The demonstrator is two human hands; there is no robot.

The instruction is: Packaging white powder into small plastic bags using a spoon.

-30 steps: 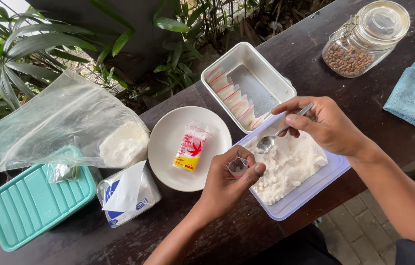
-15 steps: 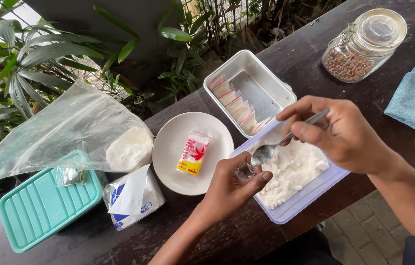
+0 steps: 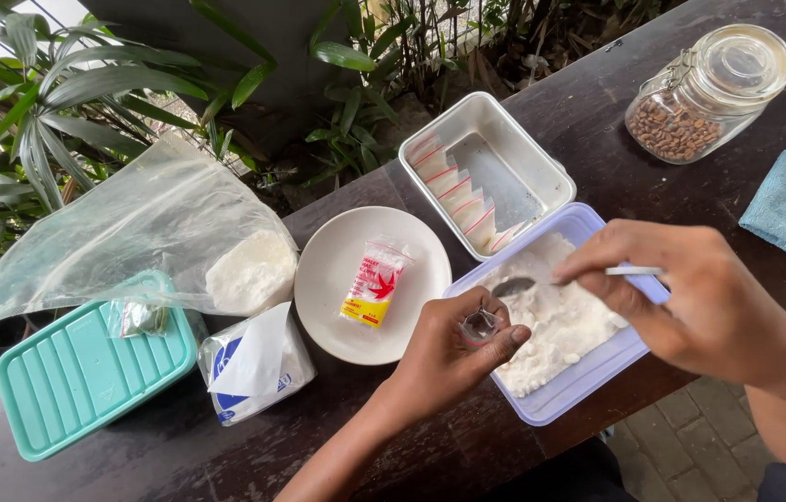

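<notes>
small clear plastic pouch [image 3: 479, 323], crumpled, mouth up, pinched in the left hand [image 3: 453, 353] at the near-left edge of the lilac tray [image 3: 588, 372]. left hand curled tight, thumb and fingers closed round the pouch. right hand [image 3: 690, 307] closed on the handle of a metal spoon [image 3: 541, 282]; bowl lies low over the white powder [image 3: 555, 321] in the tray, just beside the pouch mouth. tray sits on the dark bench [image 3: 588, 112]. white plate [image 3: 337, 297] with a red-yellow sachet [image 3: 372, 284] left of the hands; metal tin [image 3: 532, 167] of filled pouches behind the tray.
</notes>
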